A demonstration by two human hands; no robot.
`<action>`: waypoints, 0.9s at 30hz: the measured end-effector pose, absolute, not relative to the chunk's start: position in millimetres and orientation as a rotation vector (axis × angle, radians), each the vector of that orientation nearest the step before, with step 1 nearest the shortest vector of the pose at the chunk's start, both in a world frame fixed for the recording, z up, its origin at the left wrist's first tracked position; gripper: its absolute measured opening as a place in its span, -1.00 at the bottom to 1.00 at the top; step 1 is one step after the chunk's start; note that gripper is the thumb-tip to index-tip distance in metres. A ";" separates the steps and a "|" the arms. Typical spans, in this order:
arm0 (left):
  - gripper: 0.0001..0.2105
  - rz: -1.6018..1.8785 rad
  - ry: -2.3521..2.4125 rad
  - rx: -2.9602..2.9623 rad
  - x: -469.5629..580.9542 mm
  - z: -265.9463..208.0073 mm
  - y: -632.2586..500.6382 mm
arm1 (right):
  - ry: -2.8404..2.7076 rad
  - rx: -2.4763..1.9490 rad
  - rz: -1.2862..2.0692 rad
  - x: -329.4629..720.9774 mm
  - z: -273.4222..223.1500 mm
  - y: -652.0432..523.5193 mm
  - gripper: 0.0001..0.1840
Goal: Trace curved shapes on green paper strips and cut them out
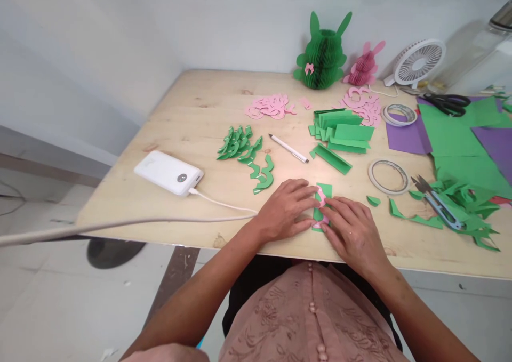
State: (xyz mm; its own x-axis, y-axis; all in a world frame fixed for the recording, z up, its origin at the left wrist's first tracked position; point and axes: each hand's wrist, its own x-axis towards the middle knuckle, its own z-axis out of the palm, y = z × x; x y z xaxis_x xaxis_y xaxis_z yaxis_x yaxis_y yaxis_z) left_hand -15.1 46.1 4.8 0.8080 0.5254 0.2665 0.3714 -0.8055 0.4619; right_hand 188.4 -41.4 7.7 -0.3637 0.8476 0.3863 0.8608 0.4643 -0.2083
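A curved pink paper cutout [322, 195] lies on a folded green paper strip [326, 188] near the table's front edge. My left hand [286, 210] holds its left side down, fingertips and thumb pressed on the paper. From the right, my right hand [352, 228] presses on the same cutout with bent fingers and thumb. Part of the cutout is hidden beneath my fingers. Beyond my left hand lie wavy green cutouts [264, 176] with small white strips on them, some heaped in a pile [235, 142].
Folded green strips [344, 133], pink cutouts [267, 106] and a white pen [288, 149] lie further back. Tape rolls [388, 176], blue-handled snips [442, 210] and green scraps are to the right. A power bank [168, 173] with its cable sits left. Paper rabbits [325, 58] and a fan [418, 63] stand behind.
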 end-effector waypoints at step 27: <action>-0.72 0.544 0.666 2.658 -15.8 2.9 45.3 | -2.267 -1.444 -0.044 187.0 7.5 -41.7 -0.70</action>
